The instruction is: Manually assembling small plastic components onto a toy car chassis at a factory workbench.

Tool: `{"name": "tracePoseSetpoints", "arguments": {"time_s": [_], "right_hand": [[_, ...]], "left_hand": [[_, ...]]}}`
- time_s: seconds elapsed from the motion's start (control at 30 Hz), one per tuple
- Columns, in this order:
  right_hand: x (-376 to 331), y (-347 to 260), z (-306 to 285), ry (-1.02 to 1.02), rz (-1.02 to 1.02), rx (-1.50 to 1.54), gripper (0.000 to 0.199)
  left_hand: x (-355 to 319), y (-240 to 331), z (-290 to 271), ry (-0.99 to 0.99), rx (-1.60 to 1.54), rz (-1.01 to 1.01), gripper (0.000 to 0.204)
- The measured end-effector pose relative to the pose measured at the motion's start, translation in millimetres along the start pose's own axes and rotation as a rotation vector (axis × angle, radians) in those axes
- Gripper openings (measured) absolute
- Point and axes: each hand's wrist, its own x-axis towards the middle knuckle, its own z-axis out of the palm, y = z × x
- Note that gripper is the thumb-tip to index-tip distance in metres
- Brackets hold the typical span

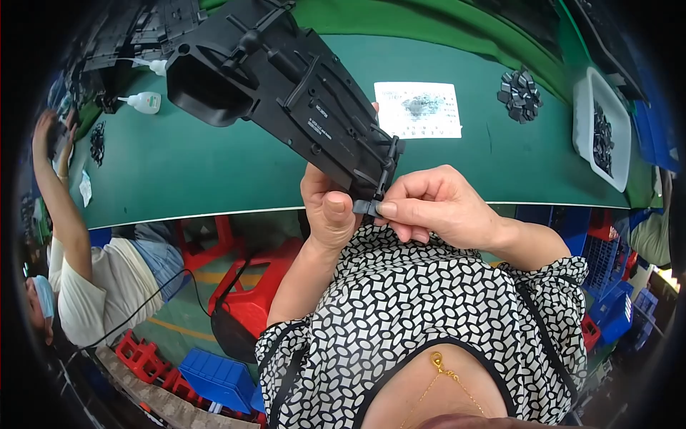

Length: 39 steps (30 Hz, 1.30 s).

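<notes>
A long black plastic housing, with a wide opening at its far left end, is held up slantwise over the table's near edge. My left hand is closed round its near end, thumb toward me. At that same end, thumb and fingers of my right hand pinch a small dark plastic piece against the housing's corner. My left thumb lies close to that piece. Whether it is fastened to the housing I cannot tell. My right fingertips partly cover it.
On the green table lie a white printed sheet and a heap of small black parts. A white tray at right holds more parts. Toward the left stands a white squeeze bottle. A co-worker sits at far left.
</notes>
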Motion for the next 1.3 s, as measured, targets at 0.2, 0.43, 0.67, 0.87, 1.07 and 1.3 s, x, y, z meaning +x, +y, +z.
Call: {"name": "tracePoseSetpoints", "arguments": {"time_s": [0.2, 0.43, 0.67, 0.87, 1.07, 1.3], "right_hand": [[2, 1, 1, -0.002, 0.027, 0.047, 0.018], [7, -1, 5, 0.006, 0.043, 0.039, 0.018], [8, -1, 5, -0.019, 0.025, 0.086, 0.018], [2, 1, 1, -0.076, -0.011, -0.029, 0.017], [-15, 6, -22, 0.004, -0.122, 0.010, 0.016], [-13, 12, -32, 0.130, -0.170, 0.098, 0.018]], "left_hand": [[-7, -2, -5, 0.023, 0.045, 0.005, 0.105], [-7, 0, -10, 0.014, 0.052, 0.011, 0.101], [-6, 0, -11, 0.027, 0.064, 0.002, 0.105], [-3, -3, -2, 0.069, 0.063, 0.043, 0.111], [-4, -12, -3, -0.002, 0.091, 0.105, 0.117], [-4, -14, -9, -0.146, 0.105, 0.140, 0.116]]}}
